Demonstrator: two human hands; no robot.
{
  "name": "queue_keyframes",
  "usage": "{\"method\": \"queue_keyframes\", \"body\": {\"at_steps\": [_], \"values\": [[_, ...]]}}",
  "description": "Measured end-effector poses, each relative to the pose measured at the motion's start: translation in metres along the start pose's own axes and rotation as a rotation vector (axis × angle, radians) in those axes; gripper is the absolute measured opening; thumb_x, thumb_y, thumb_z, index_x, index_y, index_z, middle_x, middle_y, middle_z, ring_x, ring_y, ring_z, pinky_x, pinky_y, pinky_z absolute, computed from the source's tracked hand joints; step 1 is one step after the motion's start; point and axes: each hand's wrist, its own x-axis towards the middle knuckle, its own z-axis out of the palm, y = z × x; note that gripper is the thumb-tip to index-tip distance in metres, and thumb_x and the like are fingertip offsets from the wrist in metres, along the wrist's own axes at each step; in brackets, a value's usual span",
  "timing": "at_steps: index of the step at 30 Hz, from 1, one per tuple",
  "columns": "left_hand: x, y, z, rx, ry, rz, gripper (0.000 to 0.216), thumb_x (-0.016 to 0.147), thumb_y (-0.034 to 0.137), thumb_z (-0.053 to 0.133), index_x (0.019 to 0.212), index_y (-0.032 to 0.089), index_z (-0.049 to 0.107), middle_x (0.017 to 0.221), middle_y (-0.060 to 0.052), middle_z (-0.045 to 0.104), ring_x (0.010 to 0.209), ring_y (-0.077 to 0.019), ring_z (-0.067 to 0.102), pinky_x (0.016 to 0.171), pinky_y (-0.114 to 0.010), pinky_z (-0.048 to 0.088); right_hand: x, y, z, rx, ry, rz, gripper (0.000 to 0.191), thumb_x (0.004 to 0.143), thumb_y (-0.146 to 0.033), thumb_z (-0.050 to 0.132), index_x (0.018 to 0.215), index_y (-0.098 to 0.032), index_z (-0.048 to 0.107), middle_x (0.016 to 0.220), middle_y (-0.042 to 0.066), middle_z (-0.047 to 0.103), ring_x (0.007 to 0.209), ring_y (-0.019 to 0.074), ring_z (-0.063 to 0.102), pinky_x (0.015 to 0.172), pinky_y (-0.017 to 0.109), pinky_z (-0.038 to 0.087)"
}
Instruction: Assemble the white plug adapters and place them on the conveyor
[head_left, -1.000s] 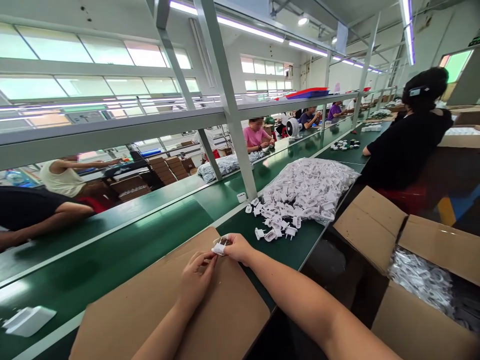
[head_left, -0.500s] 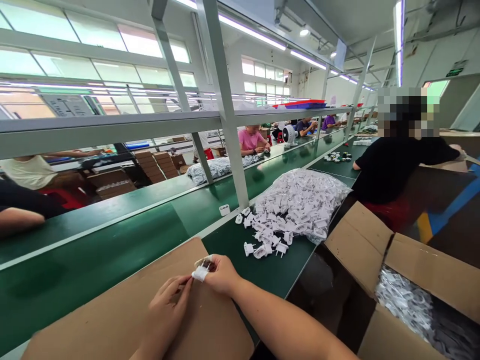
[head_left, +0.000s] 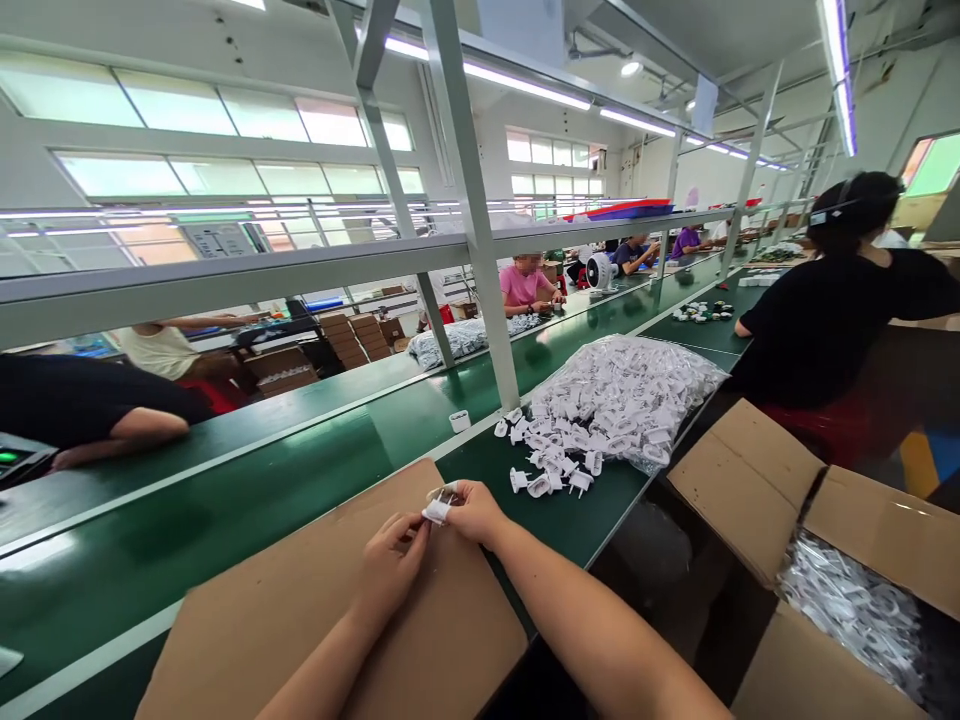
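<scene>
My right hand [head_left: 474, 512] pinches a small white plug part [head_left: 436, 511] above a flat sheet of brown cardboard [head_left: 300, 620]. My left hand [head_left: 394, 562] is closed beside it, its fingertips touching the same part. Just beyond, loose white plug parts [head_left: 547, 470] lie on the green bench [head_left: 225, 510], spilling from a large clear bag of white plugs [head_left: 626, 395].
An open cardboard box [head_left: 750, 490] holding bagged white pieces stands at my right. A grey rack post [head_left: 487, 300] rises from the bench, with a small white cup [head_left: 460, 421] at its foot. A person in black [head_left: 832, 310] sits ahead on the right; other people work across the line.
The view has swung back a little to the left and up. Both hands still hold the white part together over the cardboard, with only small finger movement.
</scene>
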Motion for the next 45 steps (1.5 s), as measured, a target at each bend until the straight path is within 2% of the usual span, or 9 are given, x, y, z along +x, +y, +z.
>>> {"method": "queue_keyframes", "body": {"at_steps": [7, 17, 24, 28, 31, 34, 38, 42, 45], "values": [[0.002, 0.002, -0.001, -0.056, -0.015, -0.036, 0.027, 0.086, 0.047, 0.06, 0.078, 0.026, 0.075, 0.076, -0.002, 0.072, 0.066, -0.0183, 0.066, 0.062, -0.029, 0.053, -0.005, -0.001, -0.003, -0.014, -0.015, -0.011, 0.054, 0.041, -0.044, 0.101, 0.084, -0.019, 0.077, 0.08, 0.0, 0.072, 0.081, 0.0204, 0.067, 0.078, 0.031, 0.051], [0.003, -0.005, -0.008, -0.102, -0.099, -0.209, 0.025, 0.081, 0.044, 0.061, 0.077, 0.024, 0.076, 0.077, -0.003, 0.074, 0.072, -0.021, 0.067, 0.066, -0.031, 0.052, -0.007, 0.006, -0.003, -0.155, -0.032, -0.066, 0.04, 0.06, -0.041, 0.093, 0.092, -0.021, 0.079, 0.086, 0.002, 0.075, 0.079, 0.0211, 0.068, 0.075, 0.031, 0.05], [0.009, -0.016, -0.001, -0.236, 0.065, -0.405, 0.035, 0.075, 0.052, 0.068, 0.087, 0.02, 0.074, 0.087, -0.006, 0.077, 0.081, -0.0234, 0.07, 0.075, -0.035, 0.056, -0.007, 0.002, -0.003, -0.291, -0.056, -0.086, 0.036, 0.066, -0.041, 0.089, 0.095, -0.022, 0.08, 0.086, 0.002, 0.075, 0.078, 0.0215, 0.066, 0.072, 0.03, 0.05], [0.016, -0.023, 0.004, -0.21, 0.107, -0.492, 0.034, 0.078, 0.046, 0.068, 0.095, 0.017, 0.071, 0.088, -0.006, 0.074, 0.08, -0.0203, 0.069, 0.074, -0.032, 0.056, -0.006, 0.0, -0.004, -0.34, -0.096, -0.123, 0.037, 0.066, -0.043, 0.087, 0.095, -0.02, 0.079, 0.087, 0.003, 0.075, 0.077, 0.021, 0.065, 0.072, 0.03, 0.049], [0.04, -0.031, 0.005, -0.127, 0.116, -0.556, 0.031, 0.08, 0.036, 0.069, 0.103, 0.015, 0.068, 0.096, -0.009, 0.073, 0.084, -0.0198, 0.069, 0.078, -0.033, 0.056, -0.006, -0.001, -0.006, -0.355, -0.127, -0.13, 0.034, 0.071, -0.041, 0.083, 0.096, -0.02, 0.08, 0.089, 0.004, 0.076, 0.079, 0.0214, 0.066, 0.073, 0.03, 0.05], [0.084, -0.04, 0.006, -0.012, 0.132, -0.558, 0.037, 0.08, 0.029, 0.073, 0.113, 0.013, 0.065, 0.116, -0.014, 0.069, 0.103, -0.0227, 0.068, 0.093, -0.035, 0.053, -0.006, -0.002, -0.007, -0.36, -0.137, -0.113, 0.034, 0.072, -0.041, 0.081, 0.099, -0.02, 0.08, 0.09, 0.004, 0.076, 0.081, 0.0217, 0.067, 0.074, 0.03, 0.051], [0.143, -0.049, 0.014, 0.166, 0.151, -0.552, 0.065, 0.069, 0.038, 0.088, 0.123, 0.013, 0.061, 0.141, -0.022, 0.056, 0.137, -0.0377, 0.049, 0.114, -0.047, 0.037, -0.005, -0.004, -0.007, -0.243, -0.114, -0.045, 0.04, 0.065, -0.042, 0.088, 0.097, -0.02, 0.079, 0.09, 0.004, 0.076, 0.082, 0.0223, 0.069, 0.077, 0.032, 0.054], [0.172, -0.06, 0.027, 0.307, 0.145, -0.684, 0.077, 0.066, 0.055, 0.089, 0.119, 0.007, 0.061, 0.138, -0.034, 0.054, 0.141, -0.0517, 0.042, 0.113, -0.059, 0.031, -0.001, -0.011, -0.011, 0.009, -0.021, 0.027, 0.043, 0.064, -0.044, 0.091, 0.095, -0.018, 0.076, 0.089, 0.005, 0.076, 0.088, 0.0236, 0.072, 0.082, 0.033, 0.057], [0.177, -0.067, 0.031, 0.291, 0.082, -0.702, 0.057, 0.078, 0.051, 0.081, 0.112, 0.007, 0.065, 0.128, -0.032, 0.064, 0.131, -0.0467, 0.054, 0.107, -0.053, 0.038, 0.002, -0.019, -0.017, 0.177, 0.031, 0.083, 0.039, 0.067, -0.041, 0.09, 0.093, -0.017, 0.074, 0.095, 0.007, 0.077, 0.096, 0.0248, 0.073, 0.086, 0.034, 0.06]]}}
